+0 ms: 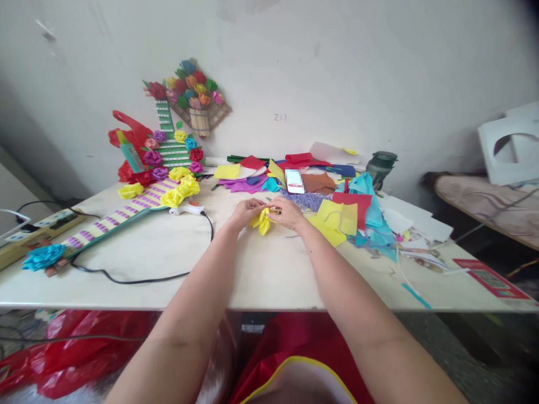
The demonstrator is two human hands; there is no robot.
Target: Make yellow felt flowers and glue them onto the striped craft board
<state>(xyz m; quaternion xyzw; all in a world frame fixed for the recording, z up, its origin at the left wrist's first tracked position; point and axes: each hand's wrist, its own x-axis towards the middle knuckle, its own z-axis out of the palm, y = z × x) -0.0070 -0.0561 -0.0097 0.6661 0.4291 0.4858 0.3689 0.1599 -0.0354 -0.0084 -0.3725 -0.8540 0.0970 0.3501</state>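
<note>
Both my hands meet over the middle of the white table point(269, 269). My left hand point(245, 213) and my right hand point(288, 212) pinch a small yellow foam flower piece point(263, 220) between their closed fingers, just above the tabletop. A white glue gun point(187, 209) lies just left of my left hand, its black cord point(138, 278) looping across the table. Yellow foam squares point(337, 220) lie right beside my right hand.
A long striped board with yellow, purple and blue foam flowers point(126, 210) runs along the left. A heap of coloured foam scraps point(295, 174), a phone point(294, 180) and a dark jar point(380, 166) sit at the back. A power strip point(37, 227) lies far left.
</note>
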